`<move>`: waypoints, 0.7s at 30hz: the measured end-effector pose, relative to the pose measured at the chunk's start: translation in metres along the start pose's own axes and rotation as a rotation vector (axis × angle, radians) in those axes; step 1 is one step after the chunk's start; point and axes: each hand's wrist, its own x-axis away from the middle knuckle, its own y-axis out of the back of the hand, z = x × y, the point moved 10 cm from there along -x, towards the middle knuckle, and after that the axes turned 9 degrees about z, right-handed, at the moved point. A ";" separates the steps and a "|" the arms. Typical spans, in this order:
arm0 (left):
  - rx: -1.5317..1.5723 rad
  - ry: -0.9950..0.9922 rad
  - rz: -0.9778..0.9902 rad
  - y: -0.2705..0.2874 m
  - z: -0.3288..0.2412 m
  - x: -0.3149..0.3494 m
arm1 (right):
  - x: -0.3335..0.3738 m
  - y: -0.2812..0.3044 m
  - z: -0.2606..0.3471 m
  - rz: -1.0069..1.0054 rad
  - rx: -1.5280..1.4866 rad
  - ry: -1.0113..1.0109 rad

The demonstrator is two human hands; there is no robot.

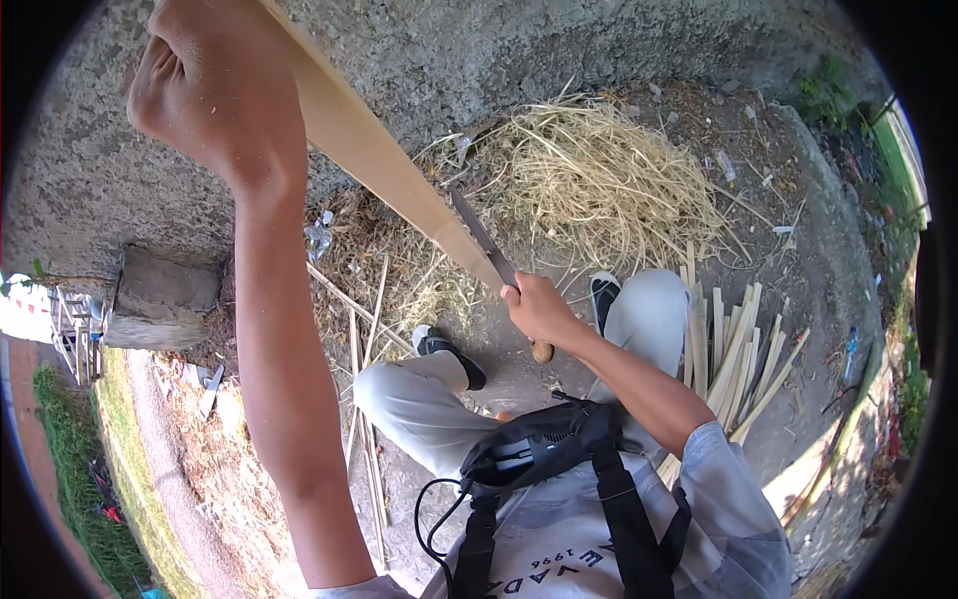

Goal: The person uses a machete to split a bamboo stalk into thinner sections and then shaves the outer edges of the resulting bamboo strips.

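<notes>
My right hand [539, 307] is wrapped round the wooden handle of a long-bladed knife [477, 228]. The knife's dark blade points up and away to the left, lying against the lower end of a long, pale bamboo strip [369, 150]. At the upper left, close to the camera, my left hand [215, 85] is closed in a fist at the strip's upper part. Its fingertips are hidden behind the hand. The strip slants from the top edge down to the knife, in front of my spread knees.
A heap of thin shavings [609, 185] lies beyond my feet. Several cut strips [743, 349] lie to the right of my right leg, and long thin sticks [371, 399] by my left. A rough concrete wall [419, 60] runs behind. A grey block [165, 299] stands at left.
</notes>
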 end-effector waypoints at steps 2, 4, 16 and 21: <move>0.001 0.006 -0.003 -0.002 0.002 -0.001 | 0.004 0.002 -0.019 0.057 -0.021 -0.046; 0.004 0.029 0.007 -0.005 0.008 -0.001 | 0.009 0.001 -0.031 0.126 -0.152 -0.075; -0.041 -0.010 0.059 -0.011 0.014 -0.012 | -0.010 -0.003 -0.030 -0.009 -0.019 0.075; -0.026 0.022 -0.013 0.005 0.023 -0.014 | -0.003 -0.014 -0.023 -0.062 -0.032 0.130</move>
